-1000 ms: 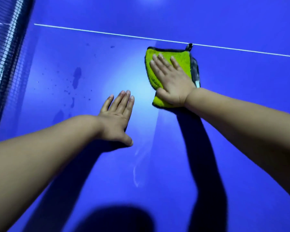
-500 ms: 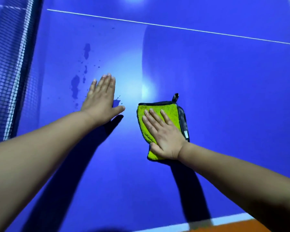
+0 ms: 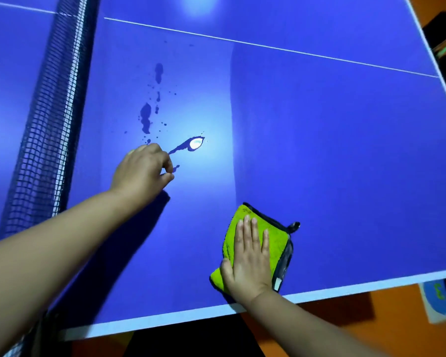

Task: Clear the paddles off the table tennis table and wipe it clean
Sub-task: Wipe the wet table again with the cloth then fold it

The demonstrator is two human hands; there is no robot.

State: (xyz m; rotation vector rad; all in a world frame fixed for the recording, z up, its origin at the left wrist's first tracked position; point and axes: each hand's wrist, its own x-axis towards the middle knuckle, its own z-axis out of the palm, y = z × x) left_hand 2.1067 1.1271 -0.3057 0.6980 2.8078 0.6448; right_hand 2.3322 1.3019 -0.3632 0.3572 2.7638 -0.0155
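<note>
Near the table's front edge, the green cloth (image 3: 273,243) lies flat under the right hand (image 3: 250,261), whose fingers are straight and close together, palm pressing down. The dark wet patches (image 3: 146,117) sit well apart from it, up by the net (image 3: 44,124). I'd say the risk is that a stroke stops short of them, or that a damp cloth only smears water across the blue table (image 3: 345,150). This close to the edge, the cloth could also slip off. The left hand (image 3: 142,173) is just beside the spill, knuckles up, fingers curled in towards the thumb, holding nothing I can see. No paddles in sight.
</note>
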